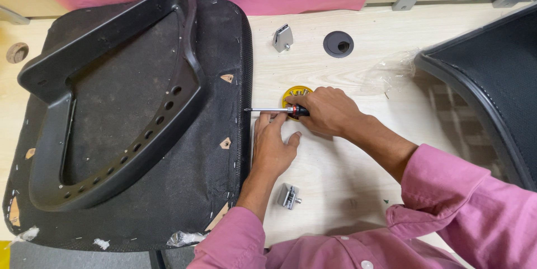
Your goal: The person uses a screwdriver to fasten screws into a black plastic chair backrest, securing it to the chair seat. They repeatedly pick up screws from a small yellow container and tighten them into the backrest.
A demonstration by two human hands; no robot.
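Observation:
My right hand (330, 111) grips a screwdriver (274, 110) by its black and red handle, the metal shaft lying level and pointing left at the edge of an upturned black chair seat (221, 106). A black plastic frame (112, 95) with a row of holes is fixed on the seat's underside. My left hand (272, 146) rests flat on the wooden table just below the shaft, fingers touching the handle end, holding nothing. A small yellow round object (295, 92) sits partly hidden behind my right hand.
Two small metal brackets lie on the light wooden table (335, 179), one far (283, 38) and one near (288, 196). A round cable hole (338, 44) and a clear plastic bag (391, 73) are beyond. A black mesh chair part (486, 84) fills the right side.

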